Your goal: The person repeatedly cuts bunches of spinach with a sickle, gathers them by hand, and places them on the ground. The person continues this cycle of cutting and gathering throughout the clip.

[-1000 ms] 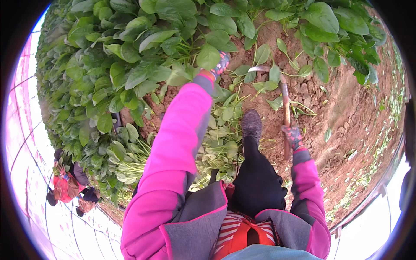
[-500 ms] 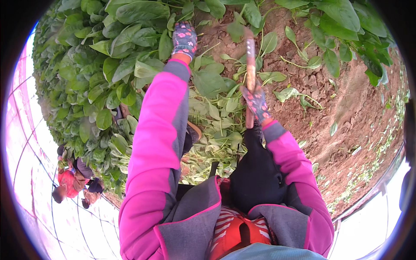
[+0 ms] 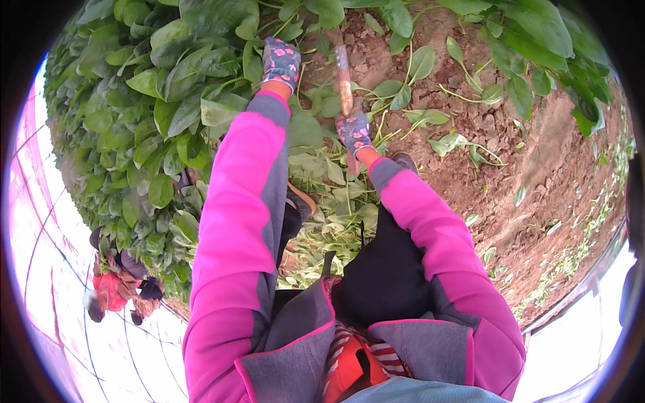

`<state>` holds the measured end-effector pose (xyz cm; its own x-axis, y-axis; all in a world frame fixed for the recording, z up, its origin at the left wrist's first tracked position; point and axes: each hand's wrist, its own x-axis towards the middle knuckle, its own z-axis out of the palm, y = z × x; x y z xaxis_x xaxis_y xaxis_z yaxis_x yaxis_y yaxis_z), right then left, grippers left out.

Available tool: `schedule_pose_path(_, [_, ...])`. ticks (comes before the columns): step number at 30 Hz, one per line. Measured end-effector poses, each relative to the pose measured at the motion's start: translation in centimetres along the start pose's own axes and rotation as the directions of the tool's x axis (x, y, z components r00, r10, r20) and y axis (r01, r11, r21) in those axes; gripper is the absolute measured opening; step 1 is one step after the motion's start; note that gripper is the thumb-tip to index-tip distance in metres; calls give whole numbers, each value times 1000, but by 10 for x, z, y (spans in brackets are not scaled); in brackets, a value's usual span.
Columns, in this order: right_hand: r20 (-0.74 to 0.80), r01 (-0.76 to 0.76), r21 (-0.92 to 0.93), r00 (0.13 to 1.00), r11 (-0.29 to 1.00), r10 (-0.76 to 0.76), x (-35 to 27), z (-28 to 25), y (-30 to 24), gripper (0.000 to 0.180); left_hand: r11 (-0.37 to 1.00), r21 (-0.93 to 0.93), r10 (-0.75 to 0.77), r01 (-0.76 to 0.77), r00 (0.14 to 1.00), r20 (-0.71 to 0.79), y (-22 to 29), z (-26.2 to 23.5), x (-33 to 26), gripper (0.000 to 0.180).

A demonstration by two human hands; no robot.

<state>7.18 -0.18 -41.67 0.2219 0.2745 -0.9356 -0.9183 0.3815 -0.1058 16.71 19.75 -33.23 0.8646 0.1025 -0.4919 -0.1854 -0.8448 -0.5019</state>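
Observation:
My left hand (image 3: 281,62), in a dark floral glove, reaches to the base of the leafy spinach plants (image 3: 195,60). Its fingers look closed on the spinach at stem level, though leaves partly cover the fingertips. My right hand (image 3: 354,130), gloved alike, is wrapped round the wooden handle (image 3: 345,91) of a short hand tool. The tool's far end lies at the soil near the plants, to the right of my left hand, and is blurred, so its head cannot be made out. Cut spinach leaves (image 3: 336,191) lie loose below both hands.
Bare reddish-brown soil (image 3: 524,181) with scattered leaves spreads to the right. More spinach (image 3: 537,33) overhangs at the upper right. My shoe (image 3: 302,200) stands among the fallen leaves. Other people (image 3: 117,285) crouch at the far left, beside the translucent greenhouse wall (image 3: 40,221).
My right hand and the tool have moved left, closer to my left hand. My left hand stays at almost the same spot in the plants.

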Motion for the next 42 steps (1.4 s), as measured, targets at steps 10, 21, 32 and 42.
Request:
schedule_pose_path(10, [218, -17, -105, 975, 994, 40, -14, -45, -14, 17, 999, -32, 42, -42, 999, -10, 2, 2, -13, 19])
schedule_pose_path(21, [364, -474, 129, 840, 871, 403, -76, -144, -47, 31, 998, 20, 60, -57, 986, -155, -12, -28, -57, 13])
schedule_pose_path(32, [203, 95, -979, 599, -182, -774, -194, -245, -149, 50, 826, -421, -42, -374, 705, -708, -20, -181, -172, 28])
schedule_pose_path(42, [581, 802, -596, 458, 31, -673, -349, -133, -199, 29, 456, -846, -331, -275, 830, -449, -31, -232, -258, 54])
